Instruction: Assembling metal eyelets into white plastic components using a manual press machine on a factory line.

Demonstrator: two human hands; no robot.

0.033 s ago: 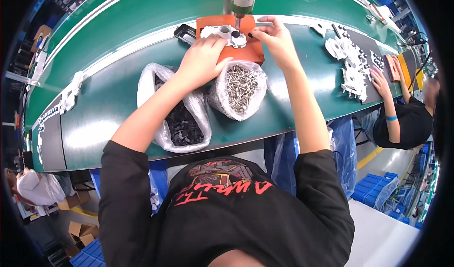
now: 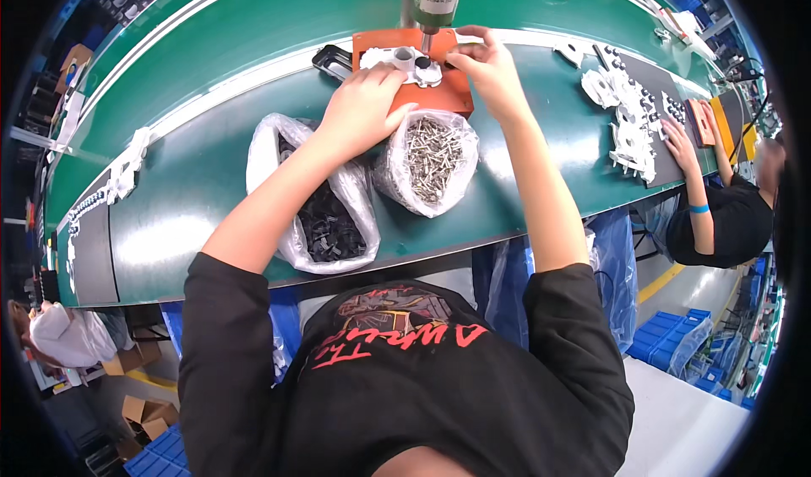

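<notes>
A white plastic housing (image 2: 384,57) with a round grey opening and a black round piece (image 2: 422,62) lies on an orange fixture plate (image 2: 427,98). My left hand (image 2: 365,109) rests against the housing's near left edge, fingers laid over it. At its right end, my right hand (image 2: 483,65) pinches thumb and finger together around a small dark piece (image 2: 449,65), too small to name. Straight above the housing stands the green press (image 2: 438,2), its metal tip (image 2: 427,39) close to the black round piece.
Near the plate stand a bag of metal pins (image 2: 433,158) and a bag of black plastic parts (image 2: 334,232). A black tray (image 2: 332,60) lies left of the plate. White parts (image 2: 632,122) cover the right side, where a co-worker's hand (image 2: 678,146) works.
My right hand has shifted very slightly, its fingers curled a bit more beside the housing. My left hand stays on the housing.
</notes>
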